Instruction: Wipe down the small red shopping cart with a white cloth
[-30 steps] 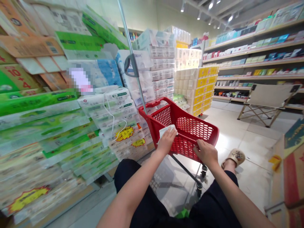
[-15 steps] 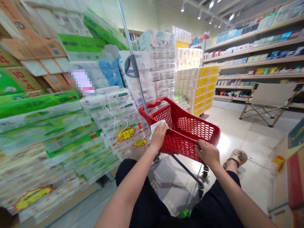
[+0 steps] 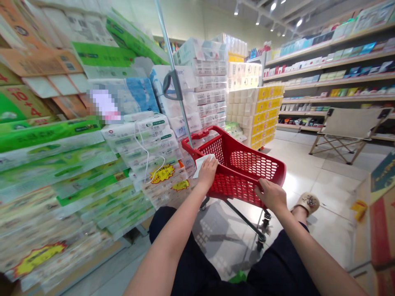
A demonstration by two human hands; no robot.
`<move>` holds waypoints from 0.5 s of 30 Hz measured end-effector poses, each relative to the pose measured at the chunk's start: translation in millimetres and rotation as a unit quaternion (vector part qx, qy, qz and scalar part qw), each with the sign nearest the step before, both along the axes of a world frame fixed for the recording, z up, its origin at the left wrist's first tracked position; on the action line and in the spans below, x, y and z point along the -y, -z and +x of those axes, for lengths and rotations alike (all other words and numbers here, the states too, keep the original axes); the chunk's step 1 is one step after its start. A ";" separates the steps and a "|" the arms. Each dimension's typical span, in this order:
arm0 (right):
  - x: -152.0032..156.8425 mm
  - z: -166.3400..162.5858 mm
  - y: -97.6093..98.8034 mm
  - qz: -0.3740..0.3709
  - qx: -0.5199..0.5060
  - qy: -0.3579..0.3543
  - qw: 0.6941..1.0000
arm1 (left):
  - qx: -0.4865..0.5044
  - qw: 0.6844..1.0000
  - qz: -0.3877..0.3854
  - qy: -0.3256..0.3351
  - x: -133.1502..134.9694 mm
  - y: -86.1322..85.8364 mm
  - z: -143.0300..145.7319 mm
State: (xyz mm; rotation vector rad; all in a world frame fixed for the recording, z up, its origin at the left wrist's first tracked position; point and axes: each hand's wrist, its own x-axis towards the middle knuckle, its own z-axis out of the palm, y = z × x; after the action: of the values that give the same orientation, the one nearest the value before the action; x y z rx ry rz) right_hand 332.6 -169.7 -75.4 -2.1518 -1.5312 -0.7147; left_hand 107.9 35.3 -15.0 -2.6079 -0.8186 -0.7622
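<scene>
A small red shopping cart [image 3: 239, 188] with a perforated plastic basket stands on the floor in front of my knees. At the near rim, toward the cart's handle end, my left hand [image 3: 207, 172] presses a white tissue [image 3: 200, 162] onto the plastic; its fingers bend over the rim. Farther right along the same side, my right hand [image 3: 272, 195] grips the basket, fingers curled over the rim and thumb side toward the wall. Part of the tissue is hidden under my left fingers. The basket's visible inside shows bare red mesh.
Stacked tissue packs [image 3: 83, 172] rise close on the left. A metal pole [image 3: 168, 37] with a grey grip stands behind the cart's handle. A folding chair [image 3: 348, 123] and stocked shelves [image 3: 327, 78] are at the right, and cardboard boxes [image 3: 382, 213] lie near the right edge.
The view has shifted very slightly. Both hands keep nearly the same places on the cart, and the tissue stays under my left hand.
</scene>
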 end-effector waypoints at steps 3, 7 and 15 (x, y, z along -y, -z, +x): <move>-3.6 -6.3 -8.4 -0.048 0.010 0.015 0.999 | -0.008 0.999 0.014 0.031 27.3 14.8 18.6; -22.7 -28.9 -25.1 -0.071 0.046 0.007 0.996 | -0.016 0.998 0.019 0.058 62.8 31.3 45.0; -45.3 -42.4 -18.7 -0.037 0.054 -0.052 0.996 | -0.059 0.987 0.016 0.148 24.9 16.4 15.9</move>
State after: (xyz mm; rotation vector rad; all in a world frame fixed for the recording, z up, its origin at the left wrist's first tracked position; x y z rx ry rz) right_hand 290.2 -124.4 -56.7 -2.0975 -1.7384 -0.7614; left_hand 123.8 10.4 -31.4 -2.7476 -0.3871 -0.6791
